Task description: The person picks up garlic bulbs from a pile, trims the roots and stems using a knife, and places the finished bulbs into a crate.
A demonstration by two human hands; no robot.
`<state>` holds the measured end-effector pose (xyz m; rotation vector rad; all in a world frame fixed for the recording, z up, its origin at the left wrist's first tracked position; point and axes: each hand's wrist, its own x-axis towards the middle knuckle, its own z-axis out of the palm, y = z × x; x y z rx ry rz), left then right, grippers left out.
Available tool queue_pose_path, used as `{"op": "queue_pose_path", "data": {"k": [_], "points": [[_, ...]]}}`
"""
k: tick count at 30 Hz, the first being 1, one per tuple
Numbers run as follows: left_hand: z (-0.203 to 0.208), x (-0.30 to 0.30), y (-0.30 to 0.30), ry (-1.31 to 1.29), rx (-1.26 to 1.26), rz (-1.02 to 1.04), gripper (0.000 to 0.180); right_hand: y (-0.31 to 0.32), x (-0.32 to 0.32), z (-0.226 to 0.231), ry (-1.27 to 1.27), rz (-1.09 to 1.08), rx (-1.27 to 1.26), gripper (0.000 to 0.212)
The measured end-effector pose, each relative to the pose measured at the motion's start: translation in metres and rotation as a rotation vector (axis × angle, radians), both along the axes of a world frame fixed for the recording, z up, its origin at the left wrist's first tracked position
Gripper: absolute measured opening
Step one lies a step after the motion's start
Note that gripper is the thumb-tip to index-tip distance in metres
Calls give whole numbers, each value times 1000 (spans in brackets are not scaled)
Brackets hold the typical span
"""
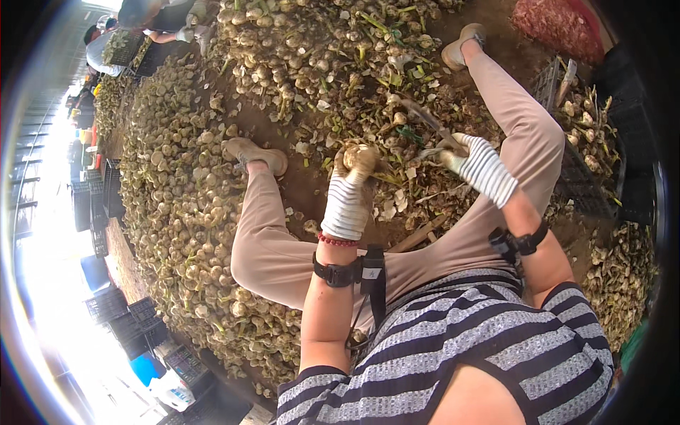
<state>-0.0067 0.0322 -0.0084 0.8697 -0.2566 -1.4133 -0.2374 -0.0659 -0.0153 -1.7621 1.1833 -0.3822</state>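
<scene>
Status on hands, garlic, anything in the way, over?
Left hand closed around garlic bulb. Right hand gripping curved tool. Husk scraps on ground below; path between hands clear.

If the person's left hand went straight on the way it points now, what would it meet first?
Beyond the garlic bulb it holds, the left hand would probably first meet the heap of garlic ahead; its height above the ground is unclear.

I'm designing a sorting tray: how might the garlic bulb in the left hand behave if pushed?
The garlic bulb would probably roll, being roundish. Its skin may flake, since pale papery scraps lie on the ground nearby. It is likely light, as the left hand holds it alone.
</scene>
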Motion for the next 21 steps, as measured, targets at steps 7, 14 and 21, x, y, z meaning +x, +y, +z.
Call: {"op": "queue_pose_path", "data": {"k": [7, 14, 21], "points": [[8, -3, -4, -518, 149, -57, 48, 1, 19, 30, 176, -26, -4, 25], [20, -10, -5, -608, 79, -202, 47, 14, 33, 43, 42, 160, -398, 14], [7, 1, 11, -942, 76, -391, 32, 20, 46, 52, 46, 298, -528, 13]]}}
